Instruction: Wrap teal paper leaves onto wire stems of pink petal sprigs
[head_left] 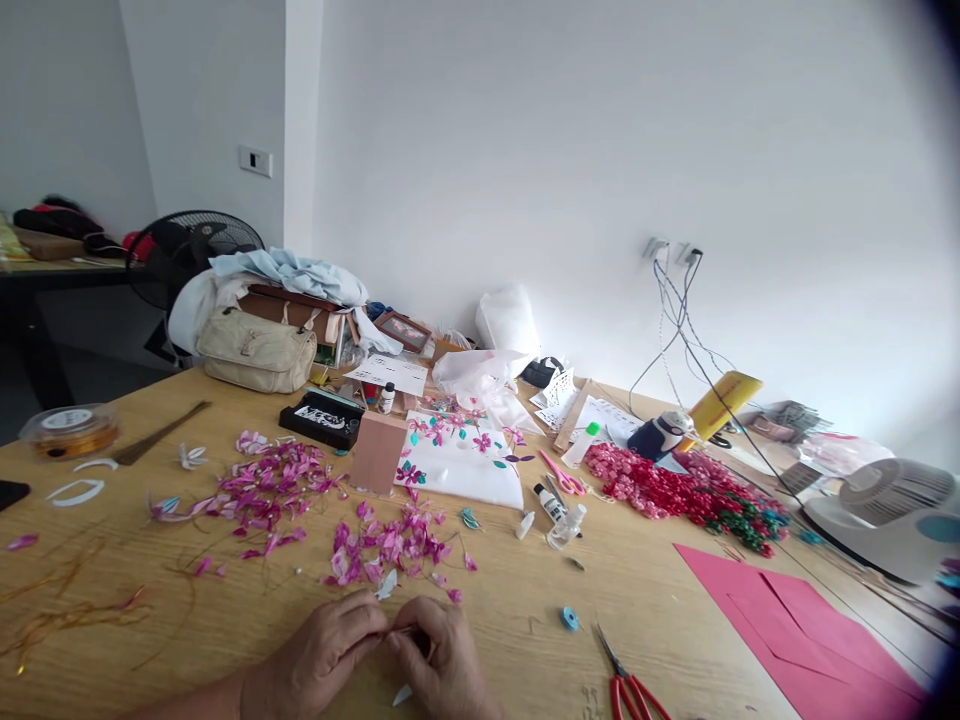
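My left hand (326,645) and my right hand (442,655) meet at the front of the wooden table (517,650). Fingertips of both are pinched together around something thin and dark, too small to make out. Just beyond them lies a loose pile of magenta petals (394,545). A pale leaf-shaped piece (387,585) rests above the gap between my hands, and a similar white piece (403,694) shows by my right hand. Off to the right are a blue bobbin (570,618) and red-handled scissors (630,690) with slim blades.
A larger petal heap (277,485) lies left, near a spool of golden wire (71,432). White foam with flowers (465,480) stands centre, small bottles (551,502) beside it. Red flower strands (667,490), a pink sheet (795,630) and a white fan (885,520) occupy the right.
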